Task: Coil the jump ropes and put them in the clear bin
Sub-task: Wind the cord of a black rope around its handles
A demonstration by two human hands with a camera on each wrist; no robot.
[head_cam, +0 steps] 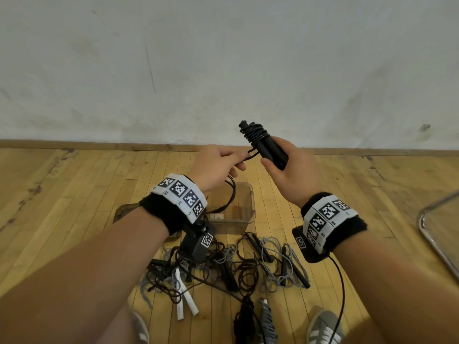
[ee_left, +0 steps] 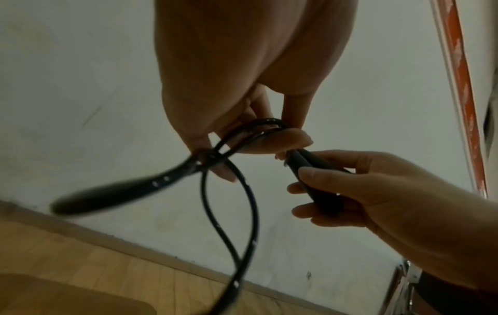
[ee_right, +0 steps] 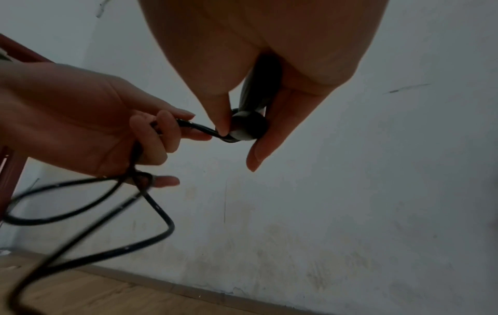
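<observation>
A: Starting from the left, what's the left hand doing?
B: Its fingers are curled round the black rope, pinching the strand just beside the handles; slack loops hang below (blurred in the wrist views).
A: And the right hand?
B: Its grip is closed round the paired black handles. Their long axis tilts up and away to the left, rope wound round the upper end.
A: The clear bin?
B: On the wood floor beneath the hands, with tangled ropes nearer the feet
</observation>
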